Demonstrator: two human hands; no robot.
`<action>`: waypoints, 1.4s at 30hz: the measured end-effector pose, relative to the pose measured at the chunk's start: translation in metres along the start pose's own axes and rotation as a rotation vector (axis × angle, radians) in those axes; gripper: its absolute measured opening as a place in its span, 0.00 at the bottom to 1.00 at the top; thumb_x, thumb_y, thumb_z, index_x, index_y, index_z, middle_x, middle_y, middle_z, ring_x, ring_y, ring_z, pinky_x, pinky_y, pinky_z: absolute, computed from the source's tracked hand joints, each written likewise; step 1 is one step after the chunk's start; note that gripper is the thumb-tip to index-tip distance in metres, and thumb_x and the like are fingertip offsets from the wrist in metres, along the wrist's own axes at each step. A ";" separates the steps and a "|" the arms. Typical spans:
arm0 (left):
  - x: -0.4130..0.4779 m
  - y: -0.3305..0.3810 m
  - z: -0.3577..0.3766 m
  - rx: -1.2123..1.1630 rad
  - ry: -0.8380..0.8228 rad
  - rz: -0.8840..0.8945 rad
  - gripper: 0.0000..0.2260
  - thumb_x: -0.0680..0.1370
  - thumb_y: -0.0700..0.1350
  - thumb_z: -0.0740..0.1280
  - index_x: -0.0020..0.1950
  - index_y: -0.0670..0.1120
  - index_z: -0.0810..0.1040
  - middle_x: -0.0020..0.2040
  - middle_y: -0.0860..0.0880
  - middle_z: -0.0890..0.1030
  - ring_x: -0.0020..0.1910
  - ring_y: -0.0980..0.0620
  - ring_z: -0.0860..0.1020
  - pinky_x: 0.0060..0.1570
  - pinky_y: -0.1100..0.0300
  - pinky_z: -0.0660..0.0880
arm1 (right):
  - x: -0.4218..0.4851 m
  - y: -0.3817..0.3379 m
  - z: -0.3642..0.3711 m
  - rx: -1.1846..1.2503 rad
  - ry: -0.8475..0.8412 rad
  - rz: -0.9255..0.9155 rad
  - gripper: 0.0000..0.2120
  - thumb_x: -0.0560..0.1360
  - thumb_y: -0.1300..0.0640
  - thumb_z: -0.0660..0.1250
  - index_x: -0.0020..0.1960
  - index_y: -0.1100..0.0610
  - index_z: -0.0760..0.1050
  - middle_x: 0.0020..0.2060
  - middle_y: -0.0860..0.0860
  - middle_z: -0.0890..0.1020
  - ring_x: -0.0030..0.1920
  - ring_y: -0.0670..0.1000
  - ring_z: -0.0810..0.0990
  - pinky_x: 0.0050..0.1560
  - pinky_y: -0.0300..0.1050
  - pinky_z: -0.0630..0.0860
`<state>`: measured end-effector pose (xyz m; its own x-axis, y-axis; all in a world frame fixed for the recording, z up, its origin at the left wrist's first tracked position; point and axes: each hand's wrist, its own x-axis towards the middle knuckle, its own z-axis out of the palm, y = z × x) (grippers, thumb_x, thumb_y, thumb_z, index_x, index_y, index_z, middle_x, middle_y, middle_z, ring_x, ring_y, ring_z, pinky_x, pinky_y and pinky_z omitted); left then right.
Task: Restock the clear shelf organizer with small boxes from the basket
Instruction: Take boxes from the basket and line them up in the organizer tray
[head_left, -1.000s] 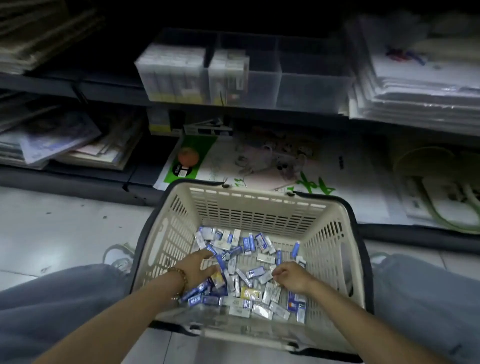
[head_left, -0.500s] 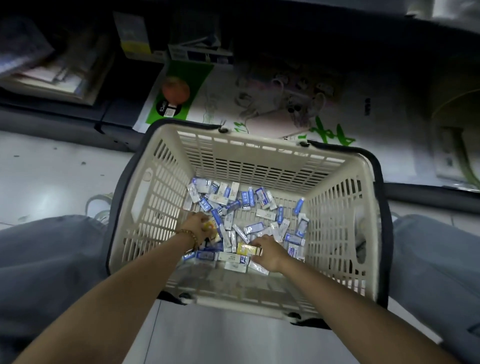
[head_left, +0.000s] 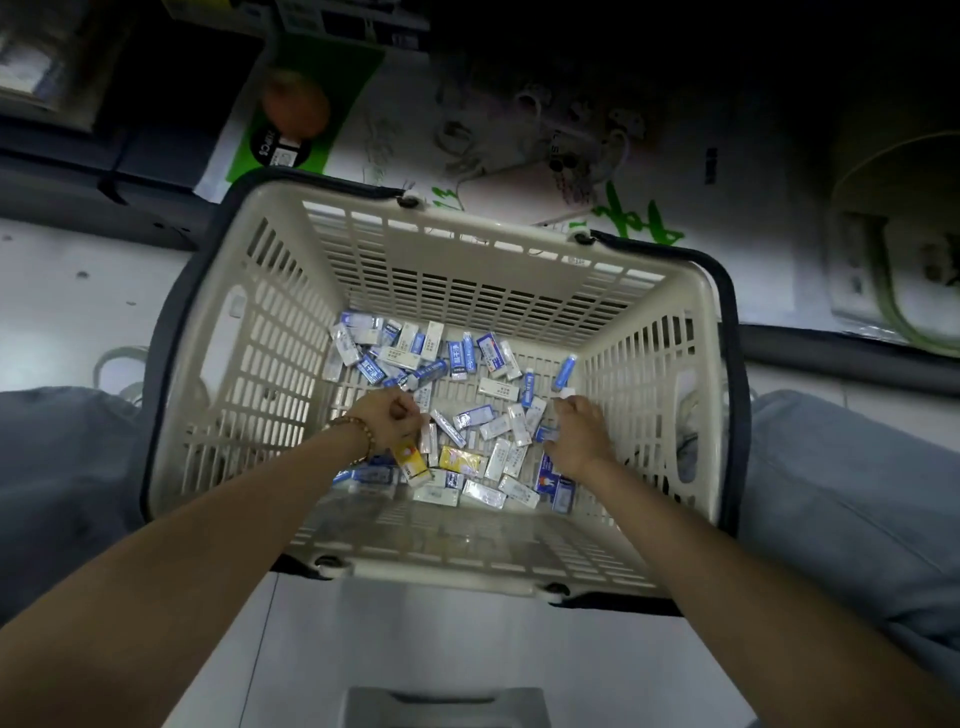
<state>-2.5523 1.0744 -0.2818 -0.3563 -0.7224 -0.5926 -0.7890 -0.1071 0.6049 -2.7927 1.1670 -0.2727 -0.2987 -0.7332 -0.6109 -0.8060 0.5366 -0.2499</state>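
Left grip (head_left: 392, 422): curled tight, knuckles up, low over the small boxes (head_left: 470, 358) at about 8 o'clock of the pile. Cannot tell whether a box sits inside the curl. Bead bracelet (head_left: 358, 435) on that wrist, with a yellow-and-white box (head_left: 410, 464) just under it at 6 o'clock.

Right grip (head_left: 577, 434): fingers bent down onto the pile at 3 o'clock, a white box at the fingertips (head_left: 569, 404), a blue one against the thumb. Pinched or only touched, cannot tell.

Against half a second ago: right grip shifted from the near middle of the pile out toward the 3 o'clock wall. Left grip a little farther in, toward 12 o'clock. View tipped lower, so the clear shelf organizer, in sight a second ago on the shelf at 12 o'clock, is now out of frame.

Boxes: all loose on the bottom of the basket (head_left: 488, 564), scattered flat and criss-crossed between and beyond both grips. Mostly white and blue, with a flat yellow packet (head_left: 460, 461) between the wrists. Print on them too small to read.

Basket: cream, slotted walls, dark handles (head_left: 731, 364) folded down outside the rim. Stands on the pale floor (head_left: 67, 291) between two grey trouser legs (head_left: 852, 493). At 12 o'clock past the rim, a white sheet with green brush characters (head_left: 641, 221). At 11 o'clock, a green pack (head_left: 332, 73) with an orange round shape (head_left: 296, 106) and a black round label, its white lettering blurred.
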 end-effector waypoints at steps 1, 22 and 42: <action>-0.001 0.003 -0.001 -0.017 -0.009 -0.001 0.05 0.74 0.40 0.68 0.41 0.45 0.74 0.35 0.51 0.74 0.37 0.55 0.73 0.42 0.62 0.74 | -0.001 -0.001 0.003 0.102 -0.026 -0.023 0.32 0.73 0.62 0.69 0.73 0.59 0.60 0.67 0.56 0.67 0.68 0.56 0.65 0.68 0.49 0.65; -0.014 0.011 -0.009 -0.239 -0.078 -0.072 0.09 0.77 0.40 0.65 0.37 0.46 0.72 0.37 0.53 0.73 0.37 0.61 0.71 0.30 0.77 0.70 | -0.019 0.005 0.005 0.197 -0.115 0.077 0.07 0.73 0.59 0.70 0.49 0.60 0.78 0.55 0.56 0.79 0.53 0.53 0.77 0.53 0.44 0.73; -0.005 0.022 -0.031 -0.679 -0.113 -0.166 0.07 0.76 0.41 0.67 0.50 0.38 0.77 0.38 0.45 0.81 0.29 0.58 0.81 0.32 0.67 0.79 | 0.023 -0.059 -0.029 0.664 -0.047 -0.045 0.17 0.71 0.63 0.72 0.58 0.59 0.74 0.56 0.56 0.79 0.52 0.50 0.79 0.46 0.35 0.75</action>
<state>-2.5521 1.0547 -0.2493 -0.3371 -0.5886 -0.7348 -0.3635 -0.6386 0.6783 -2.7673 1.1067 -0.2497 -0.2372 -0.7499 -0.6176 -0.3267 0.6603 -0.6762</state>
